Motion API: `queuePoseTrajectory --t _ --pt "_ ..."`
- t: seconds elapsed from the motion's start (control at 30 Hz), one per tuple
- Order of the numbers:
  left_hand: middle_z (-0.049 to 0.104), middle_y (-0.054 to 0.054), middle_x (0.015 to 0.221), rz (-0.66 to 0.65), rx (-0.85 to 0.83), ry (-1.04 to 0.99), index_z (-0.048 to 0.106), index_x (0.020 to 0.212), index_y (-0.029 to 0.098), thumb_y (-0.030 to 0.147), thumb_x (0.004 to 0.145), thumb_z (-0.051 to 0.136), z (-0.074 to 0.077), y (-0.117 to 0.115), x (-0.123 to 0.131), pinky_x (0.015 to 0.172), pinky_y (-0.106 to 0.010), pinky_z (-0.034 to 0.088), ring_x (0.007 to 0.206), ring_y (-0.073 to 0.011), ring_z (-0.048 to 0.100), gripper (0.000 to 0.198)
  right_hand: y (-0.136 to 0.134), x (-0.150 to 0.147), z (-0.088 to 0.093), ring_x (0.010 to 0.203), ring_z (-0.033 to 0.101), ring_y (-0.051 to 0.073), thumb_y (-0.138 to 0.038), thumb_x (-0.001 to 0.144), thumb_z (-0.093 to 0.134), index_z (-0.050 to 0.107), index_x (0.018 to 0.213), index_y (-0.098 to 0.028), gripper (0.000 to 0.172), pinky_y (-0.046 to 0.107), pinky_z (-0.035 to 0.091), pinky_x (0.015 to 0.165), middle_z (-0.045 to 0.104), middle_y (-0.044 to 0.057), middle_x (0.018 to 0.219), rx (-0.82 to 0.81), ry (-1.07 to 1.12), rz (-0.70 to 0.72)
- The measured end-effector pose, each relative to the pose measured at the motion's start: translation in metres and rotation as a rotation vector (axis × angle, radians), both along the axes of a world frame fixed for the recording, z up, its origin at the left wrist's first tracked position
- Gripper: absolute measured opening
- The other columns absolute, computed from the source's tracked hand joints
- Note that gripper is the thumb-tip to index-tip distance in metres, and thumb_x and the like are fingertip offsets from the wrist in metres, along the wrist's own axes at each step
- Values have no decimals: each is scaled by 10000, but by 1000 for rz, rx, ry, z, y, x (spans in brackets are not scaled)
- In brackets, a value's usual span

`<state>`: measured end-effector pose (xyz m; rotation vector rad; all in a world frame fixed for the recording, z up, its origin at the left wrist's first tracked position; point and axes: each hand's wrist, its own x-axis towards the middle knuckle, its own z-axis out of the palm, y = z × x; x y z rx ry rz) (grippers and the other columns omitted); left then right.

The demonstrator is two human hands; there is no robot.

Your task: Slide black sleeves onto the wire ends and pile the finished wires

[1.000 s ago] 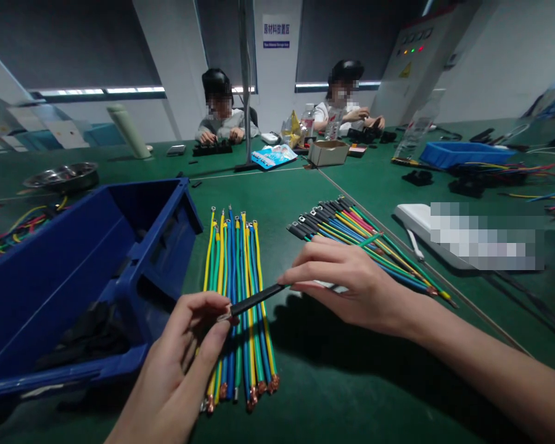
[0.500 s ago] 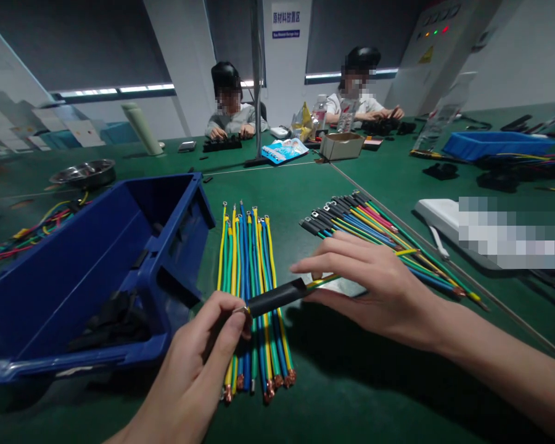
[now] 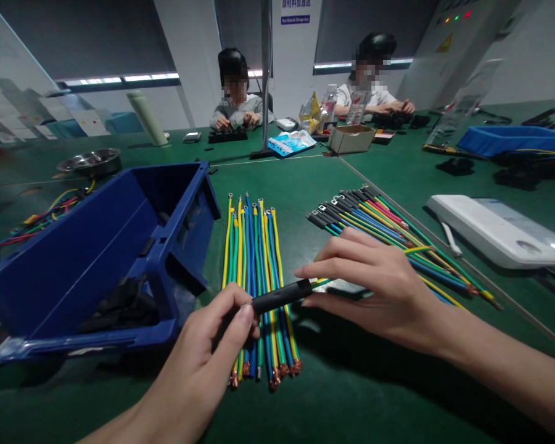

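My left hand [image 3: 213,345] pinches the terminal end of a yellow-green wire [image 3: 322,282]. Black tubing [image 3: 281,297] is around the wire next to my left fingertips. At the tubing's other end is my right hand [image 3: 374,277], thumb and fingers apart on either side of the wire; whether they touch it is hard to tell. Below the tubing lies a row of yellow, green and blue wires [image 3: 234,253] with bare copper ends toward me. Beyond my right hand, a fanned pile of wires [image 3: 374,216] has black sleeves on its far ends.
A blue bin [image 3: 74,246] with black pieces inside stands at the left, near a metal bowl [image 3: 90,161]. A white device [image 3: 494,231] lies at the right. Across the green table [image 3: 166,401], two people sit behind a cardboard box [image 3: 350,139], bottles and a pole.
The view has shifted slightly, so the scene sits a little further right and higher. Both hands stay around the same wire and tubing, in nearly the same pose.
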<state>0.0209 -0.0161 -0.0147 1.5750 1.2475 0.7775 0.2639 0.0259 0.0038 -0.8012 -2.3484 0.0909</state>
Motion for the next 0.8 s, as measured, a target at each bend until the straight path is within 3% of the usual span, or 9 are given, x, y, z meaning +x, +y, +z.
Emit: queuePoseTrajectory --t 0.13,0.2,0.37,0.63,0.8 --pt "539 20 739 -17 10 31 559 802 241 472 987 416 -1 1 -2 634 -241 403 706 -164 510 329 -2 -1 3 746 528 163 -324 905 644 671 1032 -154 214 308 398 637 670 51 854 -31 42 1" --pt "531 21 735 -18 19 32 548 792 243 474 992 410 -2 1 -3 626 -240 398 699 -164 502 336 -2 -2 5 734 515 160 -263 947 574 667 950 -146 149 316 391 650 669 54 833 -16 38 -40" --pt "525 20 713 -48 45 -17 549 759 239 473 1003 390 -4 0 -6 599 -237 391 657 -156 486 373 -2 -3 1 708 454 159 -208 955 537 607 776 -163 197 314 355 627 622 36 735 30 -41 -118" --pt "526 20 696 -50 118 -25 574 738 237 434 1009 393 0 -4 -5 572 -221 394 631 -143 490 381 -6 -7 -4 759 419 172 -253 999 468 568 766 -158 271 328 351 670 585 44 757 -89 -77 -117" --pt "541 23 736 22 123 -51 571 764 246 449 1018 394 -2 -2 -4 611 -192 423 701 -141 518 369 -6 -8 -1 751 425 162 -246 997 471 588 855 -176 196 320 343 677 604 25 799 -127 28 -90"
